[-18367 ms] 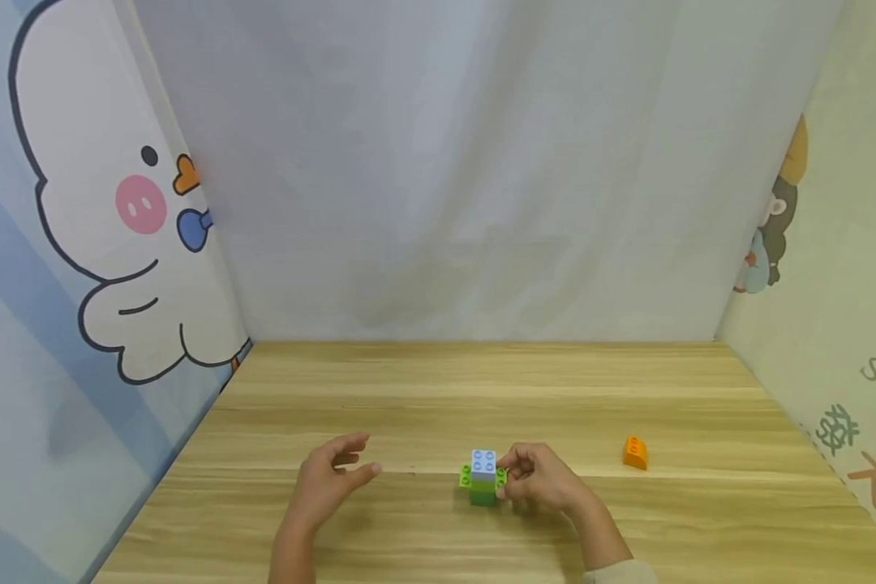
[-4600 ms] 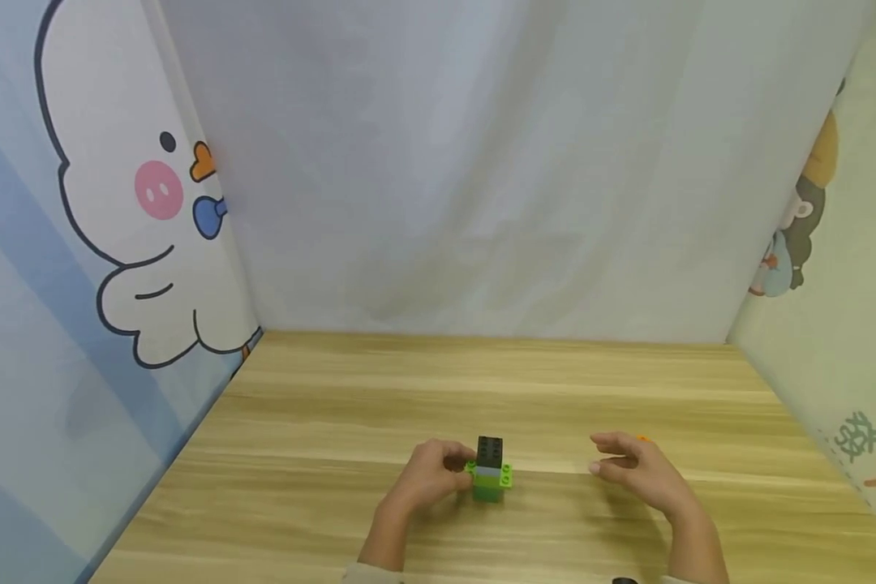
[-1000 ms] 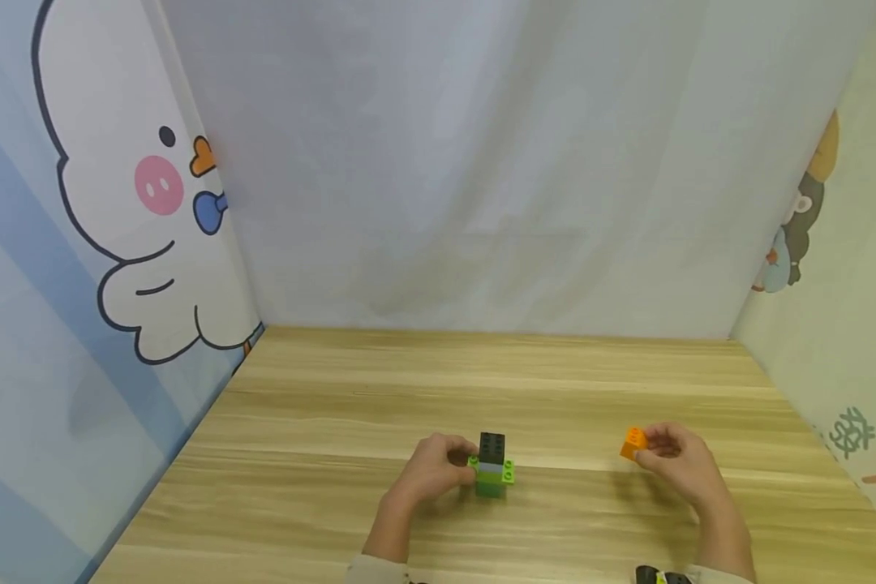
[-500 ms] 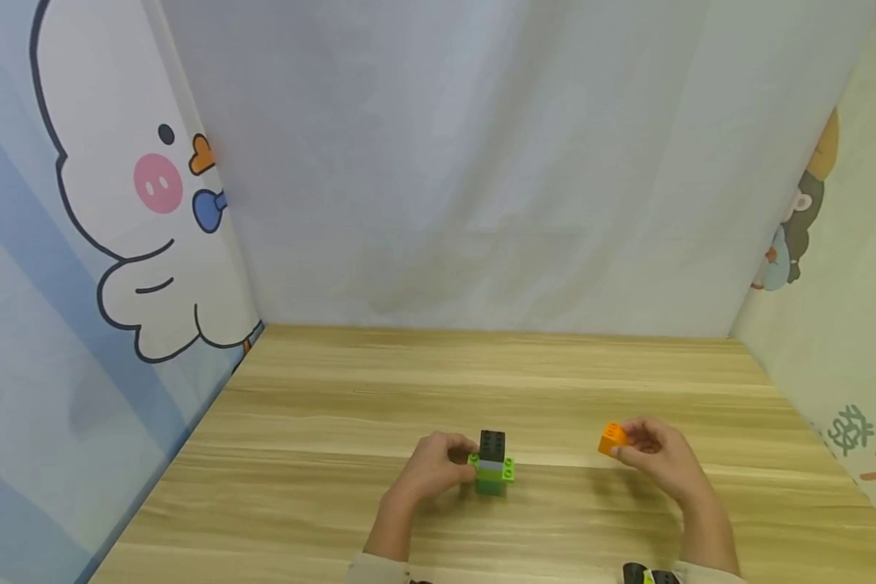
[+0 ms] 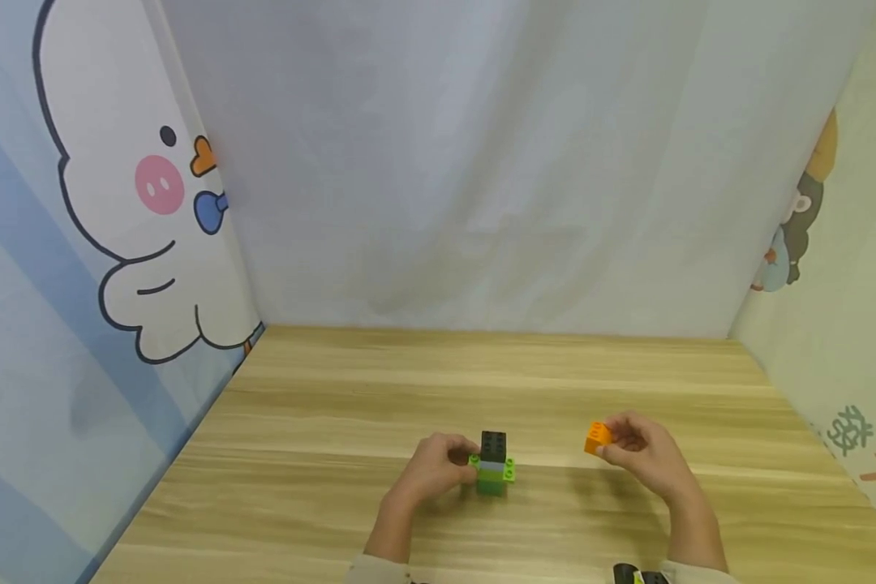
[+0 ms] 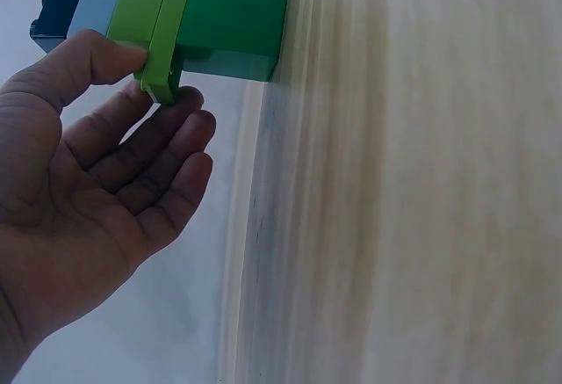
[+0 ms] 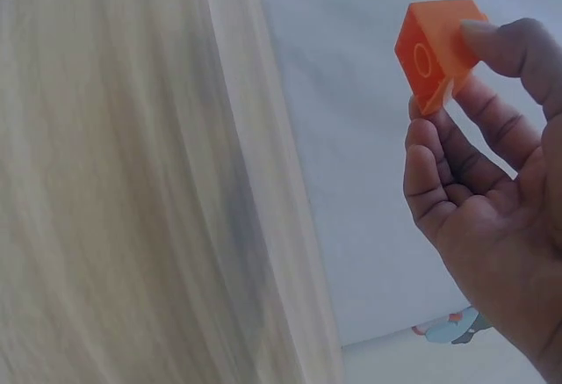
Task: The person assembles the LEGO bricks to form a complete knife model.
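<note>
A small tower of toy building bricks [image 5: 492, 466] stands on the wooden table. Its layers run from dark green at the bottom through light green and pale blue to black on top, and a light green plate [image 6: 167, 37] juts out on both sides. With thumb and fingertips my left hand [image 5: 432, 469] pinches the plate's left end. My right hand [image 5: 646, 454] pinches an orange toy brick [image 5: 597, 438] above the table, to the right of the tower. In the right wrist view the brick's hollow underside [image 7: 423, 59] shows, with a sloped side.
The wooden table [image 5: 321, 405] reaches back to a pale curtain [image 5: 438, 178]. Printed cloth walls stand left and right. A dark wrist device [image 5: 635, 574] shows at the bottom edge beside the right sleeve.
Earlier the tower ended in pale blue; a black brick now tops it. The orange brick, formerly lying at right, is in my right hand and has moved left. My left hand stays at the tower.
</note>
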Tool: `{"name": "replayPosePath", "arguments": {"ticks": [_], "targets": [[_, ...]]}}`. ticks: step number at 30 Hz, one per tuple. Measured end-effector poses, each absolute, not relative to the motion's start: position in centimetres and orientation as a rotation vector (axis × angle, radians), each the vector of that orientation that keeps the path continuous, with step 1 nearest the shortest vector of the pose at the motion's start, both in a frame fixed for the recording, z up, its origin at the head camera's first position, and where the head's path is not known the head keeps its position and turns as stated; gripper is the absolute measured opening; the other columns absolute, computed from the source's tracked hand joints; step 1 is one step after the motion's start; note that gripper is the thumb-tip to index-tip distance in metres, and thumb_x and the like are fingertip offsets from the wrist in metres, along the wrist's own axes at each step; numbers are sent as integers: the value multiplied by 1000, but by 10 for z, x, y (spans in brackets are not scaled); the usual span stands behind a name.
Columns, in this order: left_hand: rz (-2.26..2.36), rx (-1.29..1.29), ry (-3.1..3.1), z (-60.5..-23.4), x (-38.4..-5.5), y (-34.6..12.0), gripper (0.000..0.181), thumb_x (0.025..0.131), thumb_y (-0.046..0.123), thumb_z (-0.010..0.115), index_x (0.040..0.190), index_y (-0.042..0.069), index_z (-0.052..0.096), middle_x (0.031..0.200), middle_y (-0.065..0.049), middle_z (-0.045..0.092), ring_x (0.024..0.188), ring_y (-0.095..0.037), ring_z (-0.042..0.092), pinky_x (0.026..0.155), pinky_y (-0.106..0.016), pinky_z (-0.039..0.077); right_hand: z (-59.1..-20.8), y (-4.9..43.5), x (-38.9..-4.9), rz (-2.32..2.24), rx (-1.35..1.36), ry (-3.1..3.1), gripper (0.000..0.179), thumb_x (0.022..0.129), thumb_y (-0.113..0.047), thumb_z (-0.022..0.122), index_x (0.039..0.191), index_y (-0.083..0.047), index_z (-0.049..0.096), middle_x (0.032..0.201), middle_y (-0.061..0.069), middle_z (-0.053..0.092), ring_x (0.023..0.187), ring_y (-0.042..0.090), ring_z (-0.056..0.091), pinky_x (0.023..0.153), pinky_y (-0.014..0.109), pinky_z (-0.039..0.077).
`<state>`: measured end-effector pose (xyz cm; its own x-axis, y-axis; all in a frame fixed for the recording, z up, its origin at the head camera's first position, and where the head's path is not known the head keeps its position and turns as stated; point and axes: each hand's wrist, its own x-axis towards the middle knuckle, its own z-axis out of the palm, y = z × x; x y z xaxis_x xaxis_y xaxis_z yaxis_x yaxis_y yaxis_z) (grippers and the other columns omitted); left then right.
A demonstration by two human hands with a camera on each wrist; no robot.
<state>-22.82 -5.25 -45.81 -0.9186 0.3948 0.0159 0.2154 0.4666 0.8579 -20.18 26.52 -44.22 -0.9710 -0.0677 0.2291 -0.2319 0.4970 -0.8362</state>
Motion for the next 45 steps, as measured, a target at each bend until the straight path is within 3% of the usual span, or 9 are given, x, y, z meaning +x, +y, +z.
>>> {"name": "replayPosePath", "arguments": {"ticks": [24, 35, 45], "targets": [[1452, 533, 2512, -458, -227, -52, 33, 71, 4, 69, 103, 3, 67, 92, -1, 64, 84, -16, 58, 76, -32, 49, -432, 220, -209, 1598, 417, -2511, 27, 77, -1, 71, 99, 1, 57, 89, 9, 58, 76, 22, 53, 66, 26, 48], [1421, 517, 2538, -457, -228, -51, 32, 71, 3, 70, 103, 3, 67, 90, -1, 64, 83, -17, 57, 77, -35, 49, -393, 184, -193, 1643, 487, -2484, 26, 77, 9, 65, 101, 6, 56, 90, 13, 57, 77, 27, 52, 68, 29, 48], [1425, 509, 2528, -456, -226, -51, 32, 71, 3, 70, 103, 3, 68, 90, -1, 64, 83, -16, 57, 76, -33, 49, -423, 181, -214, 1659, 586, -2436, 26, 74, -1, 73, 97, 0, 61, 88, 7, 61, 78, 24, 55, 71, 33, 49]]}}
